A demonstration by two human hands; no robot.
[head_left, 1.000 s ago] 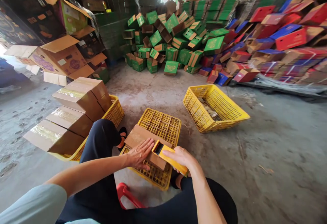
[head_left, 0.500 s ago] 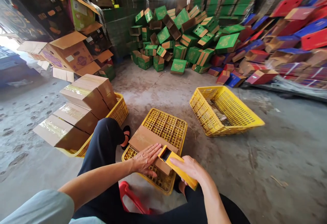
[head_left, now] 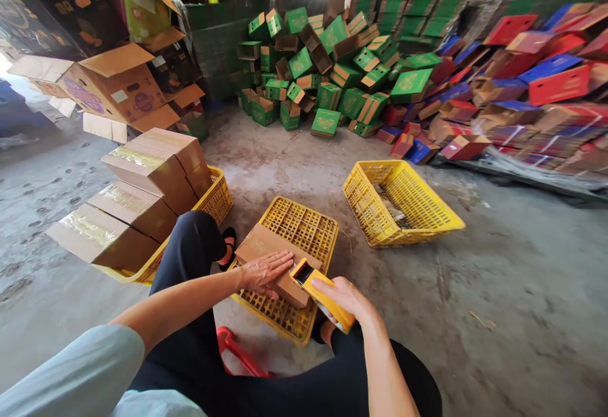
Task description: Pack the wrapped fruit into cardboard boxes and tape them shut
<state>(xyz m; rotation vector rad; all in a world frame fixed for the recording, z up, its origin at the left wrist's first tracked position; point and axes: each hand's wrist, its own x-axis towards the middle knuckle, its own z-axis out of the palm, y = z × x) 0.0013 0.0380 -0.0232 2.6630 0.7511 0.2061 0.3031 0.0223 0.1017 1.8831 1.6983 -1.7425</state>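
Observation:
A closed brown cardboard box (head_left: 266, 244) lies on an upturned yellow plastic crate (head_left: 299, 224) between my knees. My left hand (head_left: 263, 273) rests flat on top of the box, fingers stretched out to the right. My right hand (head_left: 344, 296) is wrapped round a yellow handheld inkjet printer (head_left: 311, 282) with a dark screen at its front end. The printer's front end is at the right part of the box, close by my left fingertips; whether it touches the cardboard I cannot tell.
At left, taped cartons (head_left: 142, 163) fill a yellow basket (head_left: 221, 195). Another yellow basket (head_left: 403, 239) stands at right with some material inside. Part of a red stool (head_left: 242, 353) shows below me. Heaped green boxes (head_left: 327, 97) and red and blue boxes (head_left: 522, 87) lie behind.
The view has shifted slightly, so the scene sits a little further left and up. The printer's front end has moved slightly relative to the box; my left hand stays flat on it.

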